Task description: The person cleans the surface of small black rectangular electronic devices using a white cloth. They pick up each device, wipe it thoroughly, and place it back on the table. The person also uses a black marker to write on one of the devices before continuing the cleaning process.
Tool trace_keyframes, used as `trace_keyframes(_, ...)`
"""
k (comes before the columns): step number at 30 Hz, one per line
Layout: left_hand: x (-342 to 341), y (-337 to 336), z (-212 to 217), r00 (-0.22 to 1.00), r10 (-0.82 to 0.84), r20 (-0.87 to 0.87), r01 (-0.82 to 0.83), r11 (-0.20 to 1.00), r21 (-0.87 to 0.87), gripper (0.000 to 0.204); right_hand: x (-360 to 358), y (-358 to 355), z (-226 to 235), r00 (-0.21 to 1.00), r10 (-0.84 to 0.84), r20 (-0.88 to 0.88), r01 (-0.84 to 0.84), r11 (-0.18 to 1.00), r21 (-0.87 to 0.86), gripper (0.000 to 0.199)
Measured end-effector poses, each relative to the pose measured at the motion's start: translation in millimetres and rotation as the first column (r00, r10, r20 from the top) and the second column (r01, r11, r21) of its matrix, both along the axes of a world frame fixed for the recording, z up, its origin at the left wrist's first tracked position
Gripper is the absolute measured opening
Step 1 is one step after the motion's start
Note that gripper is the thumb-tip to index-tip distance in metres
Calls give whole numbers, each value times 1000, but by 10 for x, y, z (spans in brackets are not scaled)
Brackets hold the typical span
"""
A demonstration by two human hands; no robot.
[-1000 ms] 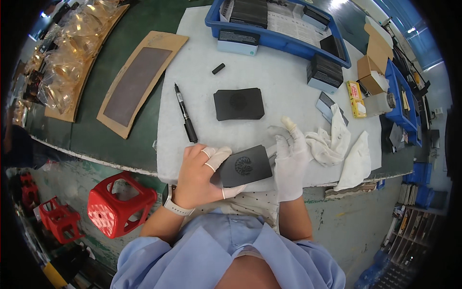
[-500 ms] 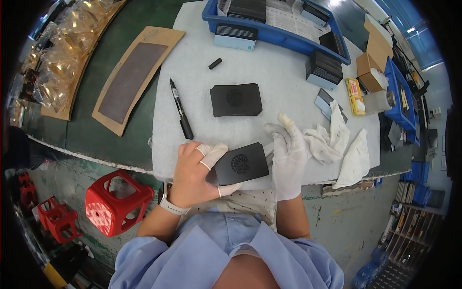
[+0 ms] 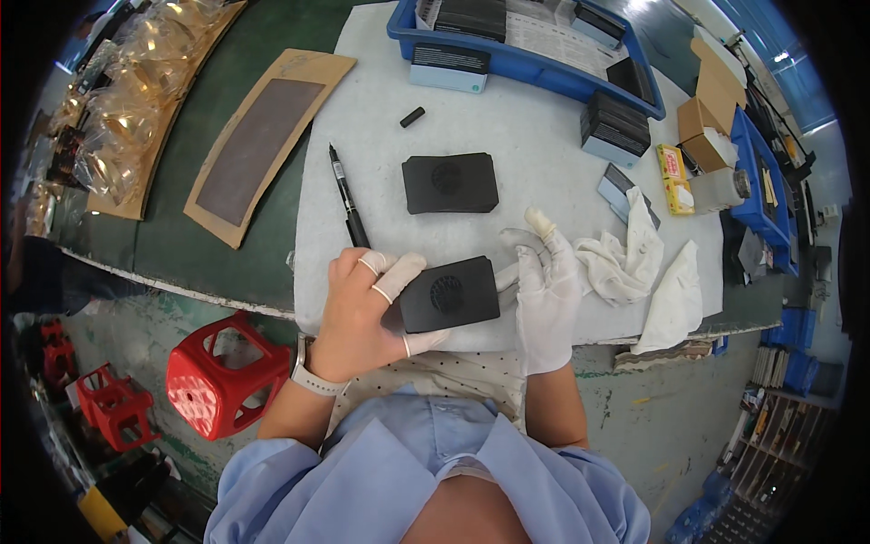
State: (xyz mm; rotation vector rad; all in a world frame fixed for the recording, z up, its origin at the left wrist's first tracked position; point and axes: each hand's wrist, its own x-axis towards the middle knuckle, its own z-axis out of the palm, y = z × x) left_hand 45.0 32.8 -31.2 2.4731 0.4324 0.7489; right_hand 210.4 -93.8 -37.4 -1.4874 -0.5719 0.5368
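My left hand (image 3: 356, 313), with finger cots on several fingers, is closed around a stack of black cards (image 3: 450, 295) with a round emblem on the top card. It holds the stack slightly tilted above the table's near edge. My right hand (image 3: 546, 304), in a white glove, is at the stack's right side with its fingers extended and apart. Whether its thumb touches the stack's edge I cannot tell. Farther off on the white table cover (image 3: 362, 100) lies a second stack of black cards (image 3: 450, 183). An uncapped black marker (image 3: 348, 197) lies left of it, its cap (image 3: 412, 117) farther back.
A blue tray (image 3: 535, 63) with black boxes stands at the back. Black-and-blue boxes (image 3: 614, 127), white cloths (image 3: 621, 258) and a clear bottle (image 3: 719, 192) are on the right. On the left lies a brown board (image 3: 263, 150); red stools (image 3: 217, 381) stand below the table edge.
My left hand and the held card stack have shifted a little left and away from me. The gloved right hand keeps nearly the same pose. The whole view has shifted slightly.
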Motion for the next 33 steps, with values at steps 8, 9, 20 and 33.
trace_keyframes(8,-15,110,60,977,45,-209,-39,999,36,77,-75,-14,67,996,-86,-4,86,995,-50,39)
trace_keyframes(9,-23,112,51,972,49,-229,-41,998,37,80,-82,-18,72,994,-99,-39,97,994,-57,39)
trace_keyframes(20,-117,162,227,967,69,-245,-65,998,25,98,-84,-24,110,995,-92,-33,90,994,-54,37)
trace_keyframes(33,-25,212,305,925,32,-379,-32,999,8,71,-85,-37,106,997,-80,-18,79,995,-69,37)
